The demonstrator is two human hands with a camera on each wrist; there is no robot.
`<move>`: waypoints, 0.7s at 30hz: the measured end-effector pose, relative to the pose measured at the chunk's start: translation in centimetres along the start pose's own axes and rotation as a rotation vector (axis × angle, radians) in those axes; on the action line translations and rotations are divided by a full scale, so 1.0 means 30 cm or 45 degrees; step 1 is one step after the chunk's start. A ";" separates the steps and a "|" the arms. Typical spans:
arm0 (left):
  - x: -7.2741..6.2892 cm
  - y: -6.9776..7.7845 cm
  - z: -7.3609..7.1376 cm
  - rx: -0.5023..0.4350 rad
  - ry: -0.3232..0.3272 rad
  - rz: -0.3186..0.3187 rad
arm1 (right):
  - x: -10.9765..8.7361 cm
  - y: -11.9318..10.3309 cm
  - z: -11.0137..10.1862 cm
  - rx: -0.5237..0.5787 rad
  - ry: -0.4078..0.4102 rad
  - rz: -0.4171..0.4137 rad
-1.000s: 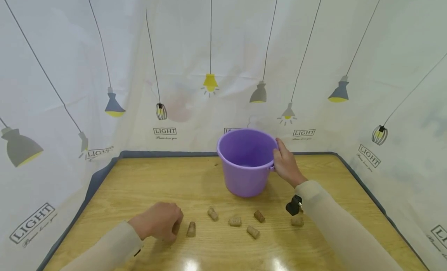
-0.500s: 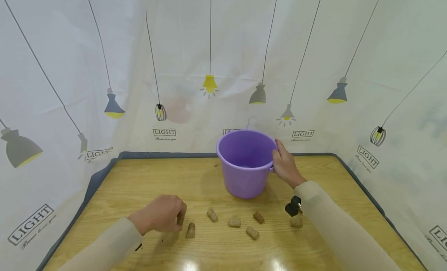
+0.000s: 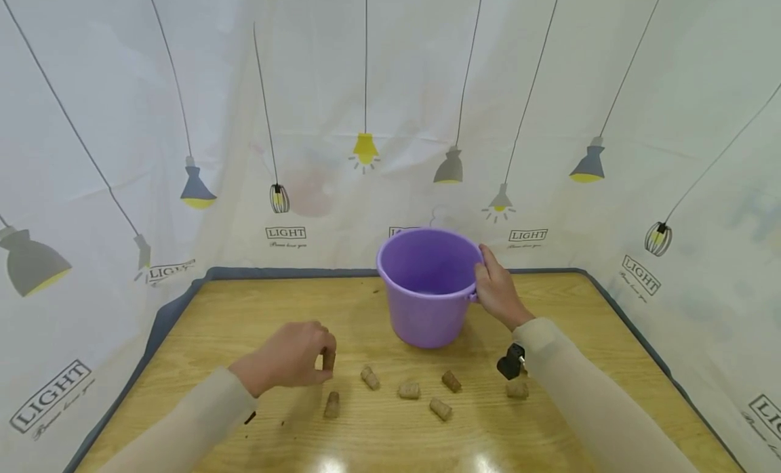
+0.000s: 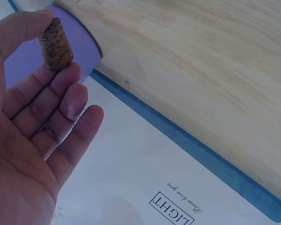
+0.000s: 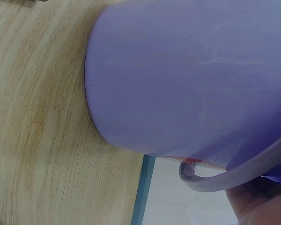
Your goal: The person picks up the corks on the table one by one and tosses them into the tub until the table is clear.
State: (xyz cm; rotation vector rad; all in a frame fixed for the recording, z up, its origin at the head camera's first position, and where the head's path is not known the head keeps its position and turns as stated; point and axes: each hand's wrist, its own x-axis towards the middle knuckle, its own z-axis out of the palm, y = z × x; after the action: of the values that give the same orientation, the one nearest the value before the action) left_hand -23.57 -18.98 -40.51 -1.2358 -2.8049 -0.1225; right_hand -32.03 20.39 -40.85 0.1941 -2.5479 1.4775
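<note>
Between thumb and fingertips, my left hand [image 3: 294,354] pinches a brown cork [image 4: 56,44], raised above the table on the left; its other fingers are loosely spread in the left wrist view. My right hand [image 3: 500,290] grips the purple bucket [image 3: 427,320] at the right side of its rim, by the handle [image 5: 225,180]. The bucket stands on the table, its mouth facing me, with no cork visible inside. A cork [image 3: 332,404] stands or lies just below my left hand. Other corks lie in front of the bucket, among them a darker cork [image 3: 451,381].
The wooden table [image 3: 244,303] has a dark blue edge strip [image 3: 293,272] along its back. White cloth walls [image 3: 329,120] printed with lamps surround it on three sides. Another cork [image 3: 517,389] lies by the right forearm. Small dark specks dot the table at left.
My left hand has lifted off the table with the cork and moved up and slightly right, toward the bucket. My right hand and the bucket have stayed put.
</note>
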 end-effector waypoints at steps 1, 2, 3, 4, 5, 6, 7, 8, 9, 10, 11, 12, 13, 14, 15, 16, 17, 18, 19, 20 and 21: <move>0.003 -0.001 -0.004 0.008 0.008 -0.004 | -0.001 0.000 0.000 -0.002 -0.002 0.001; 0.007 -0.002 -0.008 0.017 0.020 -0.006 | -0.001 0.000 0.000 -0.001 -0.004 0.002; 0.010 -0.003 -0.010 0.027 0.032 -0.007 | -0.002 0.000 0.001 0.000 -0.005 0.002; 0.013 -0.003 -0.013 0.029 0.044 -0.005 | -0.002 0.000 0.001 0.003 -0.006 0.003; 0.017 -0.003 -0.016 0.035 0.058 -0.004 | -0.003 0.000 0.000 0.004 -0.009 0.003; 0.021 -0.003 -0.019 0.041 0.073 0.001 | -0.003 0.000 0.000 0.005 -0.009 0.004; 0.025 -0.003 -0.021 0.045 0.084 0.003 | -0.003 0.001 0.000 0.007 -0.010 0.004; 0.030 -0.002 -0.023 0.046 0.095 0.003 | -0.003 0.001 0.000 0.008 -0.010 0.004; 0.034 -0.002 -0.025 0.046 0.106 0.003 | -0.003 0.002 0.000 0.005 -0.010 0.002; 0.039 -0.002 -0.028 0.045 0.113 0.001 | -0.002 0.002 -0.001 0.003 -0.010 0.000; 0.043 -0.001 -0.031 0.048 0.121 -0.002 | -0.002 0.002 -0.001 0.002 -0.010 -0.001; 0.048 0.000 -0.033 0.050 0.127 -0.005 | -0.002 0.003 -0.001 0.005 -0.010 0.000; 0.052 0.003 -0.036 0.052 0.133 -0.009 | -0.001 0.004 -0.001 0.009 -0.011 0.001; 0.056 0.005 -0.039 0.057 0.139 -0.013 | -0.001 0.004 -0.001 0.011 -0.012 0.000; 0.060 0.006 -0.040 0.057 0.144 -0.015 | 0.000 0.004 -0.001 0.009 -0.014 -0.001; 0.064 0.008 -0.043 0.061 0.149 -0.018 | 0.000 0.004 -0.001 0.010 -0.014 -0.001; 0.068 0.011 -0.045 0.061 0.156 -0.020 | 0.000 0.005 0.000 0.010 -0.014 -0.001; 0.072 0.012 -0.046 0.065 0.163 -0.024 | 0.001 0.006 0.000 0.009 -0.013 -0.002; 0.076 0.013 -0.047 0.068 0.172 -0.026 | 0.001 0.007 0.000 0.004 -0.012 -0.006; 0.080 0.013 -0.047 0.072 0.182 -0.028 | 0.001 0.007 0.001 0.002 -0.011 -0.010; 0.085 0.013 -0.048 0.073 0.193 -0.031 | 0.002 0.007 0.001 -0.001 -0.010 -0.013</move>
State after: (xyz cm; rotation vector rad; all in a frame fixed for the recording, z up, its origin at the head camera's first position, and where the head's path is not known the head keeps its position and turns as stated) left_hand -24.93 -17.00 -38.80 -1.1295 -2.6754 -0.1298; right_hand -32.13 20.47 -41.04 0.2129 -2.5497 1.4748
